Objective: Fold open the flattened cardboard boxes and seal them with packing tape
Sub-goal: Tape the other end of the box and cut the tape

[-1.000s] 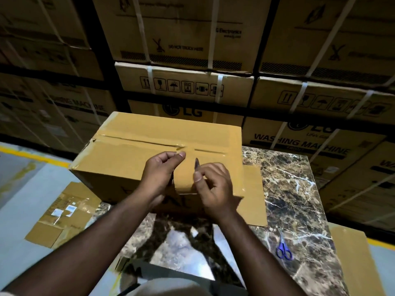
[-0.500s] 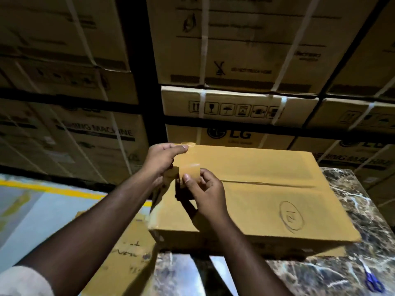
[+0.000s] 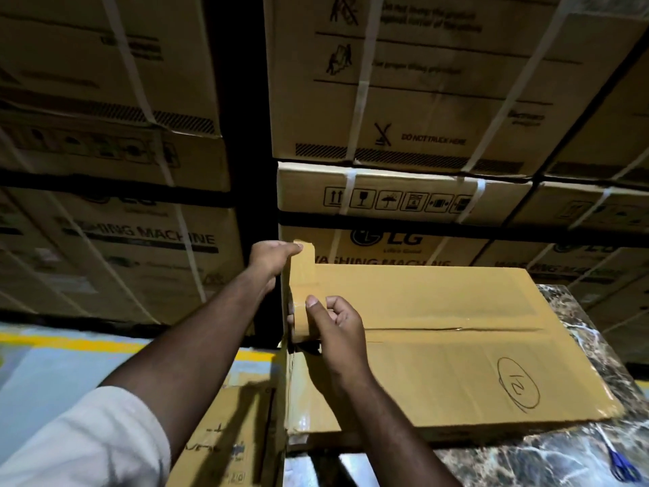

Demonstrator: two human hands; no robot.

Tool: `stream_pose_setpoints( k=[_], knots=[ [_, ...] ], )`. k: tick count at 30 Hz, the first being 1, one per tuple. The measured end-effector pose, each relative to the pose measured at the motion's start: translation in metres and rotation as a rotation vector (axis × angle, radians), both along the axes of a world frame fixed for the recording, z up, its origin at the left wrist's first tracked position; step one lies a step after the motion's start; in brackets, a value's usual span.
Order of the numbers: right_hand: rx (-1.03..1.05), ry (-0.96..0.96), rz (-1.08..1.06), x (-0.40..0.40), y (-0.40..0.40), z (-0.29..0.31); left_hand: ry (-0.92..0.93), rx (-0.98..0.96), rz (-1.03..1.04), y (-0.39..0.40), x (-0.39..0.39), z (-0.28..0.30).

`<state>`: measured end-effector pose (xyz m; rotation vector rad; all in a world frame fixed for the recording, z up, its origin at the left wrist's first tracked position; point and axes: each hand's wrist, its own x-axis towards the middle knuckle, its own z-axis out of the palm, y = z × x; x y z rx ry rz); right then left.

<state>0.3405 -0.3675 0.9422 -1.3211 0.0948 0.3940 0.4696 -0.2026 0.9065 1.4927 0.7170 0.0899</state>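
a warehouse: strapped washing-machine cartons (image 3: 404, 100) stacked high in rows, a yellow line (image 3: 70, 342) painted on the floor.

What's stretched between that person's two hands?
In the head view, a strip of brown tape runs from the left hand down to the roll in the right hand, over the box.

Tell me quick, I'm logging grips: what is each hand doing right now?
Left hand: pinching the free end of the tape strip.
Right hand: gripping the tape roll at the box edge.
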Motion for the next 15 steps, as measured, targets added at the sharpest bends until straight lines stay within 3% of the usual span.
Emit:
stream_pose_setpoints(
  k=[11,15],
  knots=[
    [-0.015,-0.048,0.018,0.019,0.004,-0.017,0.160,-0.090,0.028,0.010,0.015,-0.036],
    [0.027,-0.085,-0.030,0.015,0.003,-0.030,0.331,-0.196,-0.139,0.014,0.016,-0.047]
  ],
)
